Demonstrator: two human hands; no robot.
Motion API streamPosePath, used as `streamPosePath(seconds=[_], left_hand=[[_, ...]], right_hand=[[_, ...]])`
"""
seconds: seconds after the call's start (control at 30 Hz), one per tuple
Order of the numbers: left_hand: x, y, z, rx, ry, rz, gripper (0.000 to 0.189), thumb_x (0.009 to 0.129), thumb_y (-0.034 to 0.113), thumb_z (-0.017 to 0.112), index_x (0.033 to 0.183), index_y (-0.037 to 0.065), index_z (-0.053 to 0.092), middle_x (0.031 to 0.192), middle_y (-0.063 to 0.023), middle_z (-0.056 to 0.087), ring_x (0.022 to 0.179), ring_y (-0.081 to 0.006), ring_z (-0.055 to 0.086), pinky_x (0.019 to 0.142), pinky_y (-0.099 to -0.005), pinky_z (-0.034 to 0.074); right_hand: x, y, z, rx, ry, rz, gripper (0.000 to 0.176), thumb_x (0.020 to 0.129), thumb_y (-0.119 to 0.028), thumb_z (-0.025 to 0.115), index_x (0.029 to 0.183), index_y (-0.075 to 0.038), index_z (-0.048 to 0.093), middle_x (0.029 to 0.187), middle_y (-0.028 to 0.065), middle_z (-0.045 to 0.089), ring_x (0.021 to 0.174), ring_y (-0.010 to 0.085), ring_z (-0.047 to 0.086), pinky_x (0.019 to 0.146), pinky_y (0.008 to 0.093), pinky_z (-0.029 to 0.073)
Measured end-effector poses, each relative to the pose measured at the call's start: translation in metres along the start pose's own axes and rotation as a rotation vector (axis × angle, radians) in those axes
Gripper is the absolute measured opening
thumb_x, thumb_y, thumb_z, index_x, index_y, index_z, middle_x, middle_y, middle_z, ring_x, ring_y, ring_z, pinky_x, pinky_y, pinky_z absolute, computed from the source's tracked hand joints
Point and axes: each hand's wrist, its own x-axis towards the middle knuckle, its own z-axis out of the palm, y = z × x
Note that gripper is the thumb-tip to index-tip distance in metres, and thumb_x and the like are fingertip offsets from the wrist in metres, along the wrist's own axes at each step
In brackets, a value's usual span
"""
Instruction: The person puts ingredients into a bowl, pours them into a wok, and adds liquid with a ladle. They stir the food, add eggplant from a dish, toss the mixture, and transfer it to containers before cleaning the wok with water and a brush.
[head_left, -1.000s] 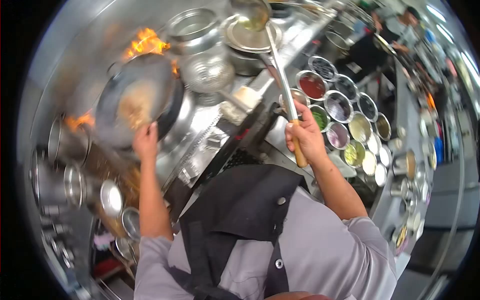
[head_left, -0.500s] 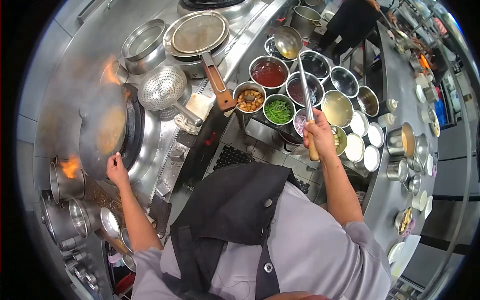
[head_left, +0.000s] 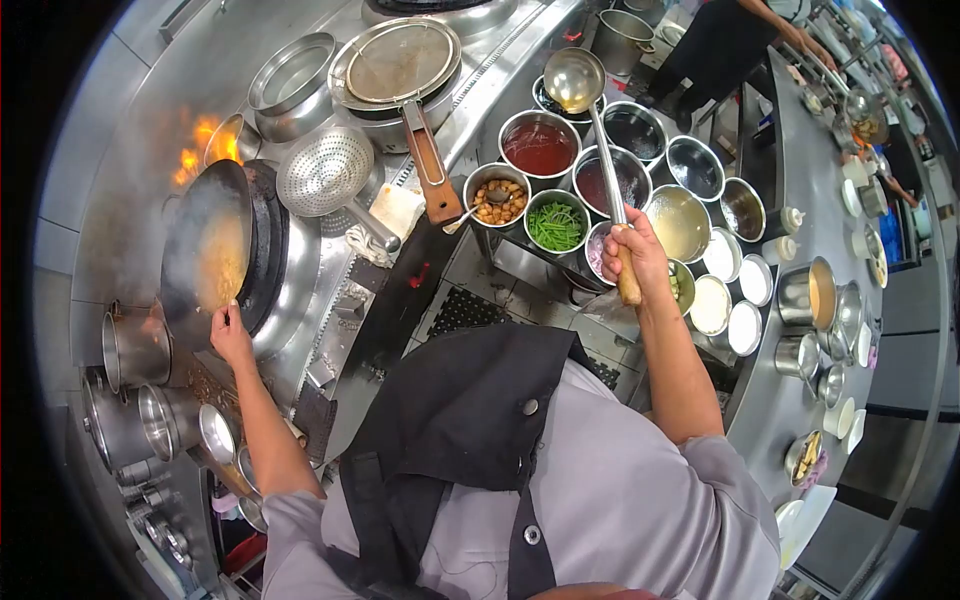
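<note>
My left hand [head_left: 232,338] is closed on the near rim of a dark wok [head_left: 185,265], which sits tilted at the burner ring [head_left: 268,255]. Pale yellowish food [head_left: 222,262] lies in the wok, blurred by smoke and motion. Flames [head_left: 208,148] rise behind the wok's far edge. In my right hand [head_left: 637,252] is the wooden handle of a long ladle [head_left: 575,82], its bowl pointing away from me above the sauce pots. A pot of red sauce [head_left: 540,142] and one of green vegetable pieces [head_left: 556,222] stand below and left of the ladle's shaft.
A perforated skimmer [head_left: 325,172] and a round mesh strainer [head_left: 395,62] rest beside the wok. Metal pots [head_left: 137,345] line the left. Bowls of white contents [head_left: 711,304] stand right of my hand. Another person [head_left: 712,45] works at the right-hand counter [head_left: 765,370].
The flames at the wok's near side have gone, while those behind its far edge are brighter. The food and wok show more clearly. The ladle has shifted slightly. The other person's arm has moved.
</note>
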Motion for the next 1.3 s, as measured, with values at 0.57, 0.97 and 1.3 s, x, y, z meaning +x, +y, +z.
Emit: streamPosePath(seconds=[0.57, 0.97, 1.3], left_hand=[[-0.004, 0.016, -0.006, -0.073, 0.030, -0.010, 0.027, 0.093, 0.027, 0.068, 0.088, 0.000, 0.068, 0.080, -0.0135, 0.067, 0.071, -0.0240, 0.061, 0.071, -0.0363, 0.048], [0.002, 0.019, -0.021, -0.105, 0.077, 0.045, 0.028, 0.084, 0.034, 0.071, 0.078, 0.008, 0.073, 0.073, -0.0142, 0.067, 0.070, -0.0338, 0.065, 0.066, -0.0440, 0.050], [0.001, 0.010, -0.035, -0.115, 0.077, 0.033, 0.028, 0.081, 0.035, 0.071, 0.076, 0.007, 0.071, 0.071, -0.0131, 0.066, 0.073, -0.0339, 0.065, 0.068, -0.0461, 0.049]], right_hand=[[-0.012, -0.029, 0.015, 0.366, -0.219, 0.000, 0.036, 0.096, -0.009, 0.053, 0.131, -0.015, 0.044, 0.075, 0.0072, 0.050, 0.052, 0.0132, 0.046, 0.042, 0.0257, 0.038], [-0.016, 0.049, 0.225, -0.314, -0.590, -0.263, 0.064, 0.091, 0.004, 0.055, 0.149, -0.013, 0.031, 0.086, 0.0092, 0.060, 0.058, 0.0125, 0.056, 0.043, 0.0243, 0.047], [0.030, 0.291, 0.366, -0.889, -0.943, 0.108, 0.059, 0.094, 0.001, 0.055, 0.147, -0.012, 0.033, 0.073, 0.0009, 0.055, 0.053, 0.0087, 0.050, 0.045, 0.0260, 0.045]])
